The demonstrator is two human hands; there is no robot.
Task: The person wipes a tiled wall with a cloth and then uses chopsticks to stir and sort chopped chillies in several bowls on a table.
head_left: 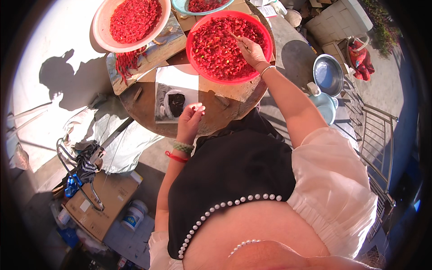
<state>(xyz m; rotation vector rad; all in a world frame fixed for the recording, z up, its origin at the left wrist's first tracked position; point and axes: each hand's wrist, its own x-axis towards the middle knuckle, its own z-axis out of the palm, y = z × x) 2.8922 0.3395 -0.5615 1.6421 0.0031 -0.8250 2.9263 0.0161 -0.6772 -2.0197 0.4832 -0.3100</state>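
Brown table (211, 112) on sunlit grey floor (389, 83) (red basin (227, 81) atop); clasping thin stick (233, 35) in right grip (253, 51), with left grip (191, 118) half-open.

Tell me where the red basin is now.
In the head view, the red basin sits upper centre on the round table, right of the pale pink basin, with the right hand over it.

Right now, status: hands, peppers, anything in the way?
Right hand gripping thin stick, tip at chopped red peppers. Left hand curled, nothing visible in it. Peppers fill red basin. No obstruction seen.
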